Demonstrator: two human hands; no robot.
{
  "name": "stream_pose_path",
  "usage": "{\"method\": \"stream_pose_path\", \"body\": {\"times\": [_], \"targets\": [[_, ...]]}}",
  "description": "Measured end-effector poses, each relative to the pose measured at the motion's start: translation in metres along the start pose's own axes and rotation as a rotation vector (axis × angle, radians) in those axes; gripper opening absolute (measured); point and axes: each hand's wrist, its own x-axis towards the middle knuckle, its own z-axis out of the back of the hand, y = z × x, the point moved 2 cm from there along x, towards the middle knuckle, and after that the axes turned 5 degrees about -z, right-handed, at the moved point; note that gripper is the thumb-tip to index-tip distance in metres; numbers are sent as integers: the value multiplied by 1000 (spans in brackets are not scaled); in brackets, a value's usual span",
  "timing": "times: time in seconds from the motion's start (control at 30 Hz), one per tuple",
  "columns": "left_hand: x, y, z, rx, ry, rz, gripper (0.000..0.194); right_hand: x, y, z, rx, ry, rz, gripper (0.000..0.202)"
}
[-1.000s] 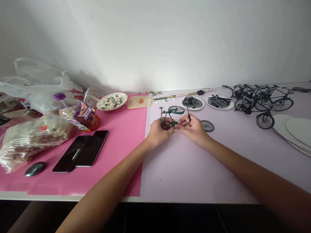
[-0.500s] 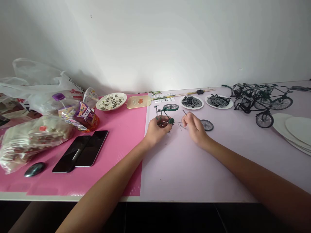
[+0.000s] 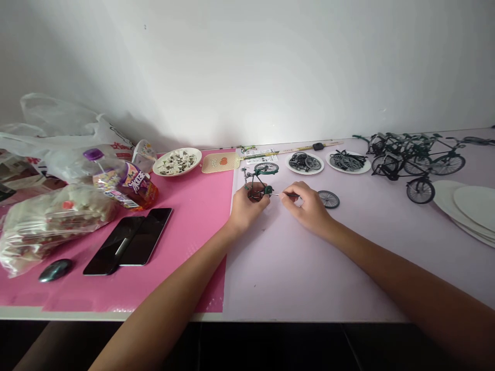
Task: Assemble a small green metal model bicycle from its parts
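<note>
My left hand (image 3: 249,206) is closed around a small green model bicycle (image 3: 266,170), which has one spoked wheel standing out at its far side. Pinched in my right hand (image 3: 305,205) is a thin screwdriver (image 3: 275,194), its slim shaft pointing left. The tip reaches the round green part of the bicycle near my left fingertips; whether it sits in a screw is too small to tell. A loose grey wheel (image 3: 328,199) lies flat on the table just right of my right hand.
Two white plates of dark parts (image 3: 304,171) and wheels (image 3: 348,169) stand behind my hands. Several model bicycles (image 3: 421,159) crowd the right, beside stacked white plates (image 3: 474,206). Leftward are a plate of pale pieces (image 3: 178,172), a drink bottle (image 3: 124,185), two phones (image 3: 145,239) and a mouse (image 3: 56,269).
My right hand has turned and moved left, bringing the screwdriver from upright to level against the bicycle. My left hand has shifted slightly left with the bicycle.
</note>
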Motion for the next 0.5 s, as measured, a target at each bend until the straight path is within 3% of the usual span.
{"method": "stream_pose_path", "body": {"times": [0.5], "targets": [[-4, -3, -3, 143, -2, -101, 21, 2, 3, 1, -173, -17, 166, 17]]}}
